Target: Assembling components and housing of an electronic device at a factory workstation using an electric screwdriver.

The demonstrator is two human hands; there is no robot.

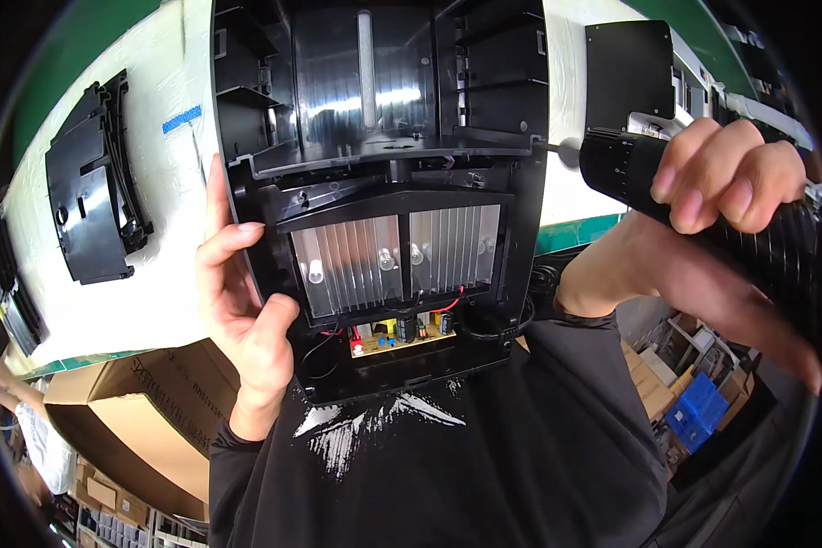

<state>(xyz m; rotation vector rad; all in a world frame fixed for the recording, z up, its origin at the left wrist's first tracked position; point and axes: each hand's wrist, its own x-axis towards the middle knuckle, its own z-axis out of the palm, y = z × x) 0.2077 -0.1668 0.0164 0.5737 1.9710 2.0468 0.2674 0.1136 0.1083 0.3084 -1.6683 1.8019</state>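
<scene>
In front of me stands a black plastic housing [361,155] with its open side facing me. It holds two ribbed reflector panels [347,265] with small clear bulbs, and below them a small circuit board [365,349] with coloured parts and thin wires. My left hand [258,352] grips the housing's left edge, thumb in front. My right hand [726,178] is wrapped around a black electric screwdriver [623,169]. The screwdriver's thin shaft points left, and its tip reaches the housing's right edge near the middle ledge. Whether it sits on a screw is hidden.
Black curved plastic parts [96,183] lie on the pale covered table [178,274] at left. A flat black panel [628,73] lies at the far right. An open cardboard box [146,420] stands lower left, with another person's arm [9,393] beyond. A blue crate [697,411] is at lower right.
</scene>
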